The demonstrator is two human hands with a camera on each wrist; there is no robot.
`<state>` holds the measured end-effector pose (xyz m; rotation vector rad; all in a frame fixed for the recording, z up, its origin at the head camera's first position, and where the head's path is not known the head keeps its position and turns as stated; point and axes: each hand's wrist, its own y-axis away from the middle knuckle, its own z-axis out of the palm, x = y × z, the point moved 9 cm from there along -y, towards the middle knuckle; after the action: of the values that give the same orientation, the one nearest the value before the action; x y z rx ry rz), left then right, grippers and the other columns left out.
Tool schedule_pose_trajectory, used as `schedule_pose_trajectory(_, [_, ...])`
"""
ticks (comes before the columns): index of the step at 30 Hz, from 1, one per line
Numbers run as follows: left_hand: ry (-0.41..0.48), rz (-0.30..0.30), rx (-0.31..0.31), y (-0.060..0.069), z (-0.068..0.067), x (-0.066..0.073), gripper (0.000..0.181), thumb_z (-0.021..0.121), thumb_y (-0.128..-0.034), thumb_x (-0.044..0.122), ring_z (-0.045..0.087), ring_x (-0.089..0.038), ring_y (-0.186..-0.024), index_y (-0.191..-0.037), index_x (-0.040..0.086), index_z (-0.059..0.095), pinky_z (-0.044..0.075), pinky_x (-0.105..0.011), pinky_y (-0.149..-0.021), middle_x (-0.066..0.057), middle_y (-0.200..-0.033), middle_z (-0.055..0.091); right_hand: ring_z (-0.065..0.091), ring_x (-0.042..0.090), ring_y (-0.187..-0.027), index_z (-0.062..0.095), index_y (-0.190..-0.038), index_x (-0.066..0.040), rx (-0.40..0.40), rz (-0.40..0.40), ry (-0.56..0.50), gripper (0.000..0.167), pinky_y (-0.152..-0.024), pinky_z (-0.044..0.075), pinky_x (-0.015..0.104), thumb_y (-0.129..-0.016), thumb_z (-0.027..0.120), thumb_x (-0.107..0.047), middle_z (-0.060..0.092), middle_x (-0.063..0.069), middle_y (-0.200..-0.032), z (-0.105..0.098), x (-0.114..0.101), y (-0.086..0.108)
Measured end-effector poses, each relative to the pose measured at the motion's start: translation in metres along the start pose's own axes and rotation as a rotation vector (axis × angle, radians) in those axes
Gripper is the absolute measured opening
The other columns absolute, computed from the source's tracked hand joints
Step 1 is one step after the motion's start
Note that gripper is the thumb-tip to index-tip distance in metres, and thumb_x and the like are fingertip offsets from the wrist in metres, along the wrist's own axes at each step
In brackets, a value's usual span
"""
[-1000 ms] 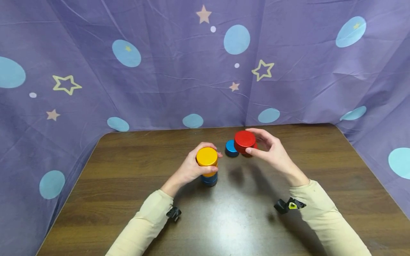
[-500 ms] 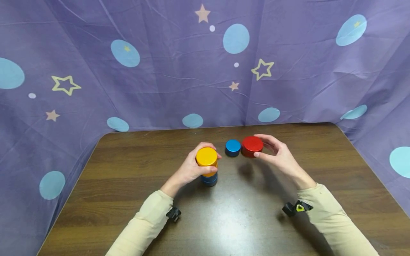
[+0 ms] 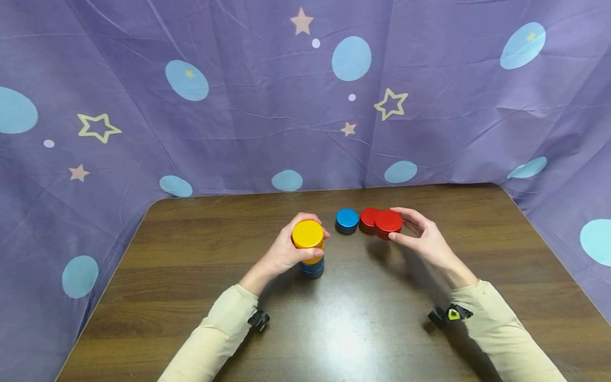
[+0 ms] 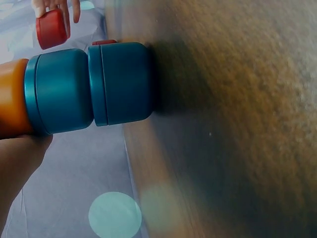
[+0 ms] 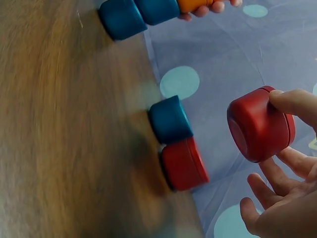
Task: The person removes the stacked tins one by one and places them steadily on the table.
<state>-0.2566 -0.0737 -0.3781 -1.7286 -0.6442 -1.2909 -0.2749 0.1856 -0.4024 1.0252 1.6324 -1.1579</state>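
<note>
My left hand [image 3: 280, 254] grips a yellow-orange round tin [image 3: 307, 234] at the top of an upright stack. Below it are two blue tins [image 4: 59, 91], the lower standing on the table. Whether more than one orange tin is in that hand, I cannot tell. My right hand [image 3: 426, 240] pinches a red round tin [image 5: 260, 124] between thumb and fingers, raised off the table. Behind it, a second red tin [image 3: 368, 219] sits on the table, partly covered in the head view. Close on its left stands a single blue tin [image 3: 347, 219].
The brown wooden table [image 3: 200, 249] reaches back to a purple curtain [image 3: 229, 122] with stars and blue dots. Each wrist carries a small black camera, such as the left camera [image 3: 259, 320].
My right hand has moved right and a little nearer with its red tin, uncovering the red tin on the table. My left hand stays on the stack.
</note>
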Motion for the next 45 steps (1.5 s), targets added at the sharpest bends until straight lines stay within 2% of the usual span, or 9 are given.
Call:
schedule_pose_trajectory(6, [-0.003,-0.017,-0.006,0.000,0.001,-0.001,0.054,0.073,-0.0780,-0.010,0.057,-0.044,-0.103,-0.123,-0.010,0.042,0.049,-0.037,-0.085,-0.023,-0.109,0.064,0.054,0.007,-0.114,0.049,-0.133,0.007,0.026,0.000,0.061,0.055,-0.100,0.038,0.020,-0.083,0.071,0.005,0.058,0.011,-0.125,-0.009,0.007,-0.002])
schedule_pose_trajectory(10, [-0.013,-0.022,-0.005,0.000,0.001,-0.001,0.053,0.073,-0.0789,-0.009,0.058,-0.040,-0.104,-0.123,-0.008,0.043,0.048,-0.038,-0.087,-0.022,-0.109,0.064,0.052,0.008,-0.115,0.050,-0.133,0.005,0.046,0.031,0.118,0.055,-0.105,0.037,0.034,-0.083,0.072,0.003,0.056,0.017,-0.127,-0.017,0.014,-0.004])
schedule_pose_trajectory(13, [-0.021,-0.021,-0.002,0.000,0.001,-0.001,0.053,0.073,-0.0790,-0.009,0.059,-0.036,-0.103,-0.123,-0.006,0.044,0.048,-0.039,-0.087,-0.021,-0.109,0.064,0.050,0.018,-0.121,0.049,-0.134,0.003,0.055,0.073,0.131,0.054,-0.106,0.033,0.045,-0.084,0.071,0.001,0.053,0.021,-0.130,-0.022,0.022,-0.006])
schedule_pose_trajectory(16, [-0.026,-0.017,0.004,0.000,0.000,-0.001,0.053,0.073,-0.0779,-0.011,0.060,-0.032,-0.102,-0.122,-0.005,0.045,0.048,-0.039,-0.087,-0.021,-0.108,0.065,0.045,0.032,-0.126,0.048,-0.135,0.004,0.061,0.112,0.129,0.055,-0.107,0.031,0.050,-0.085,0.071,-0.001,0.050,0.024,-0.133,-0.026,0.030,-0.006])
schedule_pose_trajectory(19, [-0.029,-0.015,0.008,0.000,-0.001,-0.001,0.052,0.073,-0.0773,-0.012,0.060,-0.031,-0.101,-0.121,-0.005,0.045,0.048,-0.038,-0.086,-0.021,-0.107,0.065,0.041,0.038,-0.129,0.046,-0.135,0.005,0.068,0.136,0.123,0.057,-0.107,0.030,0.050,-0.085,0.071,0.000,0.048,0.026,-0.135,-0.029,0.035,-0.007])
schedule_pose_trajectory(27, [-0.043,-0.016,0.013,0.001,0.000,-0.002,0.051,0.072,-0.0775,-0.012,0.061,-0.029,-0.100,-0.120,-0.002,0.047,0.048,-0.038,-0.086,-0.021,-0.107,0.065,0.041,0.040,-0.129,0.043,-0.136,0.008,0.086,0.165,0.148,0.058,-0.106,0.032,0.050,-0.084,0.070,0.003,0.047,0.028,-0.136,-0.037,0.051,-0.011])
schedule_pose_trajectory(34, [-0.028,-0.009,0.004,0.000,0.000,-0.001,0.052,0.073,-0.0785,-0.010,0.059,-0.039,-0.102,-0.122,-0.008,0.043,0.049,-0.039,-0.086,-0.022,-0.108,0.064,0.043,0.040,-0.127,0.042,-0.136,0.009,0.079,0.188,0.158,0.058,-0.101,0.038,0.032,-0.085,0.069,0.002,0.048,0.029,-0.134,-0.036,0.061,-0.018])
schedule_pose_trajectory(40, [-0.032,-0.011,0.001,0.001,0.000,-0.003,0.054,0.073,-0.0786,-0.010,0.059,-0.039,-0.102,-0.122,-0.010,0.042,0.048,-0.039,-0.087,-0.022,-0.108,0.064,0.046,0.040,-0.123,0.044,-0.134,0.010,0.081,0.195,0.184,0.057,-0.101,0.036,0.040,-0.084,0.070,0.003,0.050,0.031,-0.132,-0.034,0.068,-0.020])
schedule_pose_trajectory(45, [-0.014,-0.003,-0.002,0.001,-0.001,-0.003,0.054,0.074,-0.0785,-0.008,0.055,-0.049,-0.102,-0.122,-0.010,0.042,0.049,-0.038,-0.086,-0.024,-0.107,0.064,0.047,0.040,-0.120,0.043,-0.134,0.011,0.084,0.183,0.176,0.057,-0.099,0.037,0.041,-0.084,0.070,0.004,0.051,0.031,-0.131,-0.032,0.070,-0.022])
